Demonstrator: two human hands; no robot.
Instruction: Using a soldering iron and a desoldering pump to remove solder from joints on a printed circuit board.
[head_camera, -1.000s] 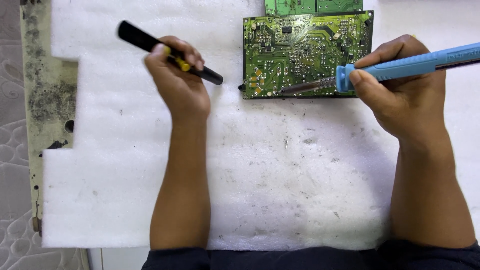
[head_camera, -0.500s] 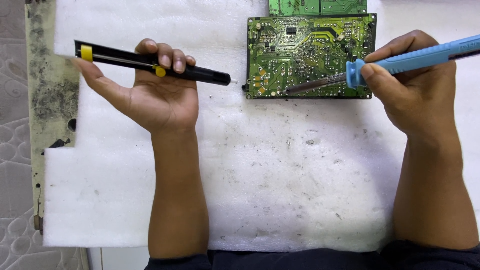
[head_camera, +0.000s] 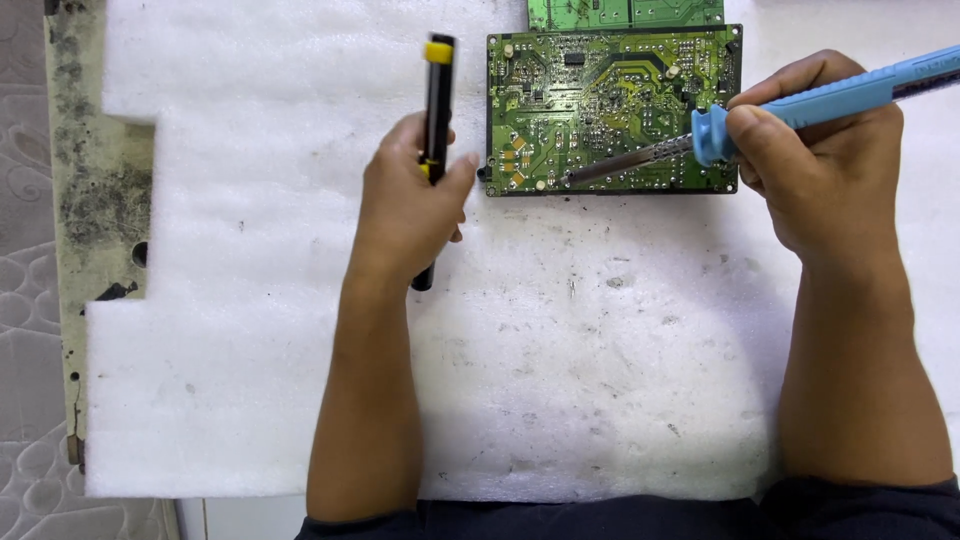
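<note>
A green circuit board (head_camera: 612, 108) lies flat on the white foam sheet (head_camera: 560, 350), stiff but fragile; it is judged best held by its bare edges. Over the board's lower middle the metal tip of a blue-handled soldering iron (head_camera: 800, 105) is rested, its handle clasped by the right hand (head_camera: 815, 160) just right of the board. A black desoldering pump (head_camera: 434, 140) with a yellow ring, light and rigid, is held upright just left of the board, with the left hand (head_camera: 408, 205) closed round its barrel, fingers (head_camera: 455, 180) near the board's lower left corner.
</note>
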